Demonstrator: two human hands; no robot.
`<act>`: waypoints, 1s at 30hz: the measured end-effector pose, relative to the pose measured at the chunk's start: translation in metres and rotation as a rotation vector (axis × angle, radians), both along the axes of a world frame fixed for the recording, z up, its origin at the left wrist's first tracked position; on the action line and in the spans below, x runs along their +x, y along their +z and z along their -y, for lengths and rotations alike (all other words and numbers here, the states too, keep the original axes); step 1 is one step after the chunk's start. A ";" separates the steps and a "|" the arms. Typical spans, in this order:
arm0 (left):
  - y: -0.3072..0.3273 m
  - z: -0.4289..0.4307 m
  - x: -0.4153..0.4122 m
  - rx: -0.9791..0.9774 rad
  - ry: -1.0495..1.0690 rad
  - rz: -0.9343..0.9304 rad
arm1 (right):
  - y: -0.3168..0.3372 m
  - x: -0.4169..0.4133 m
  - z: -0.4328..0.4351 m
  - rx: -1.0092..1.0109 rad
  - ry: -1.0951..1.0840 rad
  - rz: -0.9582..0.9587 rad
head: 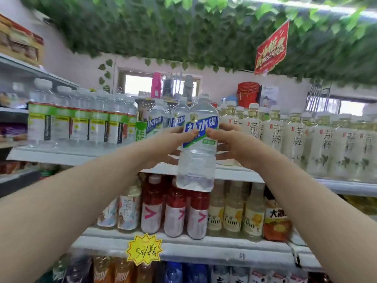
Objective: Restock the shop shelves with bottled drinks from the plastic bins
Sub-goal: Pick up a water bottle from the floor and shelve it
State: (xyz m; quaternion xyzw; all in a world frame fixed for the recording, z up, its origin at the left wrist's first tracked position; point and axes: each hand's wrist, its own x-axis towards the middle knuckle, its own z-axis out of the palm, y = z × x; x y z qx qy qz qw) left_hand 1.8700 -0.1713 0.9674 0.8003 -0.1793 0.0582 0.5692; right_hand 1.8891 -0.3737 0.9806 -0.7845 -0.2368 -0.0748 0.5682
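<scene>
A clear bottled drink with a blue, white and green label hangs upright in front of the top shelf, its base below the shelf edge. My left hand grips its left side, thumb across the label. My right hand grips its right side, thumb on the label. Two matching bottles stand on the shelf just behind it. No plastic bin is in view.
Clear green-labelled bottles fill the shelf's left part, pale tea bottles its right. The shelf below holds red, white and yellow drinks and a yellow price star. Fake leaves and a red sign hang overhead.
</scene>
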 end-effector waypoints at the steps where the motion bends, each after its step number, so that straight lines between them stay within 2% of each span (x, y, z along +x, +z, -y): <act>1: 0.009 -0.002 0.005 -0.003 0.008 0.009 | 0.008 0.007 -0.004 0.000 -0.002 0.021; 8: 0.046 -0.014 0.044 0.062 0.229 0.198 | 0.046 0.051 -0.029 0.013 -0.005 0.171; 19: 0.035 -0.020 0.090 0.012 0.383 0.321 | 0.026 0.123 -0.058 0.059 -0.046 0.300; 30: 0.007 -0.025 0.118 0.211 0.492 0.456 | 0.002 0.161 -0.063 0.170 -0.014 0.208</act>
